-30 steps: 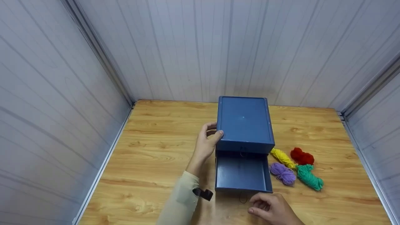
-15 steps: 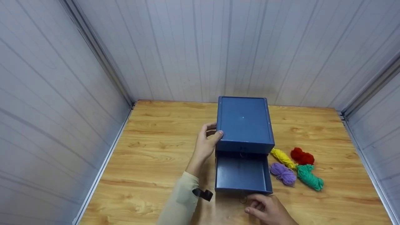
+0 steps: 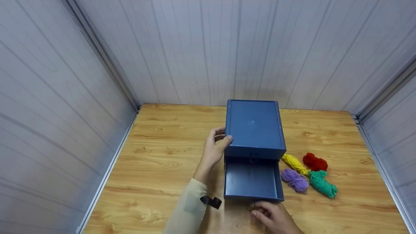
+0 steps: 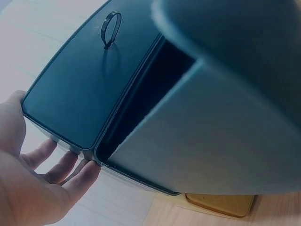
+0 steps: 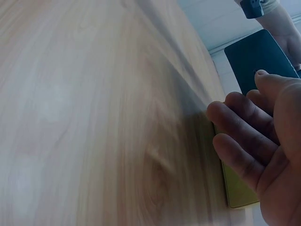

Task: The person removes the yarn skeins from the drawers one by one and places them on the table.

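A blue drawer cabinet (image 3: 255,123) stands before me, its upper drawer closed with a thin dark loop pull (image 4: 111,28) on the front. Below that, the lower drawer (image 3: 252,180) is pulled out and holds nothing. My left hand (image 3: 215,148) grips the cabinet's left side, thumb at the front top corner and fingers along the side wall. In front of the lower drawer, my right hand (image 3: 273,216) has thumb and forefinger at that drawer's loop pull (image 3: 250,207), which sticks out left of the fingertips. The right wrist view hides the forefinger behind the thumb.
Right of the drawer lie yellow yarn (image 3: 295,164), purple yarn (image 3: 294,180), red yarn (image 3: 315,162) and green yarn (image 3: 323,184). A yellow surface (image 4: 221,203) shows beneath the open drawer. Pale panel walls (image 3: 195,55) enclose the wooden tabletop (image 3: 162,152).
My right hand has moved left along the drawer front until its fingertips reach the loop pull. The left hand, the cabinet and the yarn have stayed in place.
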`<state>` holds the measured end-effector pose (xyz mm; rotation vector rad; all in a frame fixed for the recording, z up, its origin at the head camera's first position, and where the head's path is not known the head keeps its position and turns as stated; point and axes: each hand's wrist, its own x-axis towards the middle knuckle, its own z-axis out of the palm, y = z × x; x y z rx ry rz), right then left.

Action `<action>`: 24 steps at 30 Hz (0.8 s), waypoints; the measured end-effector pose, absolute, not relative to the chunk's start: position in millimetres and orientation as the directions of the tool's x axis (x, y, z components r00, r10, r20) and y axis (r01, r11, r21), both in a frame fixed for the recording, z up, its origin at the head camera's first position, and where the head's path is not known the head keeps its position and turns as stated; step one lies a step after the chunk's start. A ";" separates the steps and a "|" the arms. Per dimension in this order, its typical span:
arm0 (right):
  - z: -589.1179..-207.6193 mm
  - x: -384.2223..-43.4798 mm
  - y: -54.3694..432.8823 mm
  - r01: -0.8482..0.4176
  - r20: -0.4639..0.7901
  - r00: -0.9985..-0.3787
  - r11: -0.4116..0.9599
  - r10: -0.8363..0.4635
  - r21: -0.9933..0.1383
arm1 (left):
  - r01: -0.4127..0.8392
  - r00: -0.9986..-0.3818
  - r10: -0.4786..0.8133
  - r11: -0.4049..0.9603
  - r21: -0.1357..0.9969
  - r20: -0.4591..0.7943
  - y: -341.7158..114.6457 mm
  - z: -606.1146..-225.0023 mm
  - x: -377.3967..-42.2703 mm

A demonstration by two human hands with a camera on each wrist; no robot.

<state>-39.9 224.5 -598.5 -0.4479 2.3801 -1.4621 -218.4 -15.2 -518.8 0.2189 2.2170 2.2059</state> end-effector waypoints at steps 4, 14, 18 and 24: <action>-599.4 -39.3 222.3 -0.122 -0.073 -0.906 0.423 -0.418 -0.898 | 0.087 -0.991 0.107 0.002 0.996 0.086 -15.5 -518.1 -218.2; -601.9 -38.7 215.0 -0.115 -0.064 -0.927 0.443 -0.369 -0.889 | 0.083 -0.993 0.088 -0.012 0.996 0.084 -14.7 -519.0 -218.4; -600.8 -37.9 213.5 -0.110 -0.057 -0.939 0.452 -0.340 -0.885 | 0.084 -0.992 0.092 -0.009 0.996 0.085 -14.9 -519.8 -219.0; -593.7 -39.3 211.8 -0.067 -0.086 -0.949 0.462 -0.303 -0.884 | 0.094 -0.991 0.099 -0.012 0.996 0.094 -15.1 -518.7 -219.1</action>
